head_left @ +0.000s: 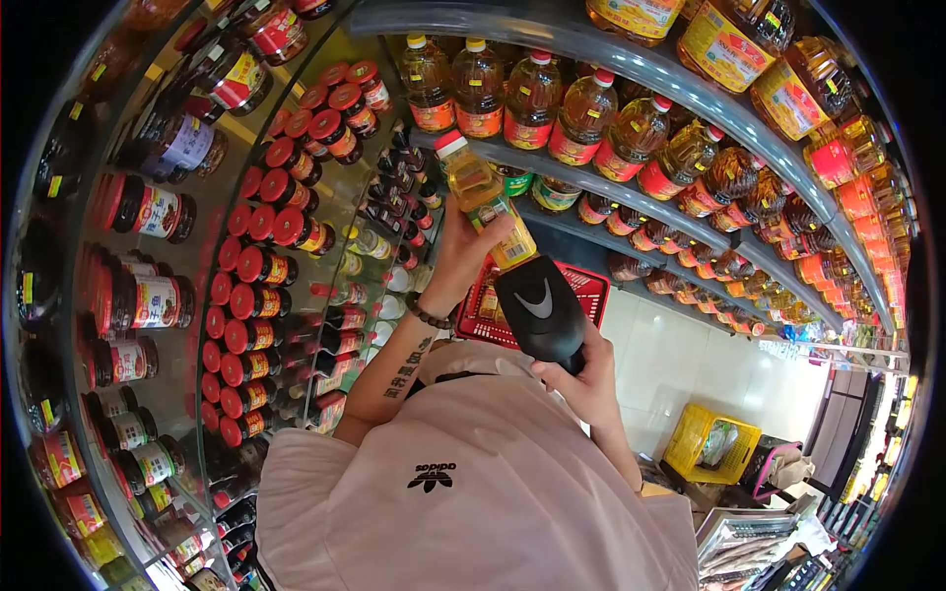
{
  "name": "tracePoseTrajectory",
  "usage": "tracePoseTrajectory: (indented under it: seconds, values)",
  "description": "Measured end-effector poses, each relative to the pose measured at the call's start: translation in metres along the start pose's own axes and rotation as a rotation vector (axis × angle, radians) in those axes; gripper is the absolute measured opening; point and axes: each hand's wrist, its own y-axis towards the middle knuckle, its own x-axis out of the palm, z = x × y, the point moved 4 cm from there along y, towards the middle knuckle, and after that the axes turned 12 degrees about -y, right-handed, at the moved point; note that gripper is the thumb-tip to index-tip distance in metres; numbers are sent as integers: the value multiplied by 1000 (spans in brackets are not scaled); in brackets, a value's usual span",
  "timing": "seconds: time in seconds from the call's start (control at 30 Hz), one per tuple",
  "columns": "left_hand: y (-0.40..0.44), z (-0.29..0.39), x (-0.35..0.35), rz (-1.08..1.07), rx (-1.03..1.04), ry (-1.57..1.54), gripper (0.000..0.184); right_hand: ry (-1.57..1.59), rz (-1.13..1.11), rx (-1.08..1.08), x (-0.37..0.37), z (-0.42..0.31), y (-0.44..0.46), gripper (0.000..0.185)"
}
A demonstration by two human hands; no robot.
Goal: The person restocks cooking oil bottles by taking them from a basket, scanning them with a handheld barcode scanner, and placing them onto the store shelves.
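While the right hand (589,379) gripped a scanner (540,320), the left hand's (465,244) fingers clasped an oil bottle (479,189) at its nose. The bottle was off the shelf (493,20), apart from the basket (595,288); whether it had been scanned could not be told.

Head view, single: worn on your head, facing forward and down, wide round field. Your shirt (493,512), close, at 6 o'clock; your left hand (467,239) and right hand (587,372), near, about centre; bottle shelf (562,24), farther, 12 to 3 o'clock.
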Motion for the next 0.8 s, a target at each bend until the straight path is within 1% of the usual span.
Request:
tracePoseTrajectory:
  seconds: [0.1,0.23,0.3,0.33,0.4,0.53,0.63,0.7,0.8]
  values:
    - [-6,14,2,11,73,4,52,29,-32,-20,6,-6,1,48]
    - [-14,32,-1,22,94,-30,50,13,-64,-52,15,-17,0,49]
    - [-19,39,0,45,103,-44,43,3,-84,-61,19,-21,-1,49]
    - [-21,41,-2,52,111,-46,43,15,-90,-65,21,-22,-2,49]
    - [-24,46,-4,60,140,-20,36,27,-101,-72,25,-26,-3,49]
    - [-24,49,-5,66,168,-1,31,36,-87,-74,29,-30,-4,48]
    - [-24,45,-5,58,165,-61,29,37,-64,-52,28,-30,-8,46]
    - [-21,41,-7,34,194,43,28,36,-54,-41,28,-31,-8,45]
    - [-16,29,-12,8,187,106,30,50,-44,-29,26,-29,-9,43]
